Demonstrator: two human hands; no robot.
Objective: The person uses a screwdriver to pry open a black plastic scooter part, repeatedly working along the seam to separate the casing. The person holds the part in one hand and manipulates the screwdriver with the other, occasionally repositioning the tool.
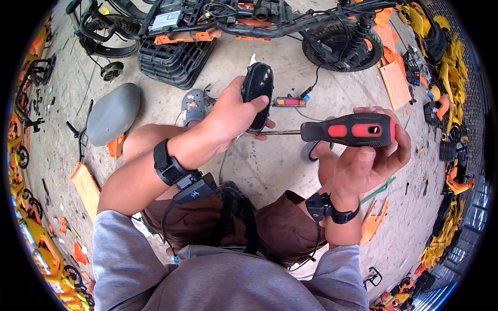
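Note:
My left hand (226, 115) is closed around a glossy black, elongated oval housing (259, 82), thumb across its face. A pale piece sticks out at the housing's top end. My right hand (366, 168) grips a screwdriver (322, 131) by its thick black and red handle, the shaft pointing left. Its tip reaches the lower end of the housing by my left fingertips; whether it sits in a screw or slot is hidden. Just beyond, on the floor, lies a light unit (288, 102) with orange and red lenses, near a cable with a blue connector (306, 97).
Ahead stands a stripped vehicle frame (228, 26) with a wheel (342, 46) at right and a black slatted crate (174, 59) beneath. A grey seat (114, 115) lies at left. Orange panels (395, 85) and yellow parts (454, 67) are heaped along the right side.

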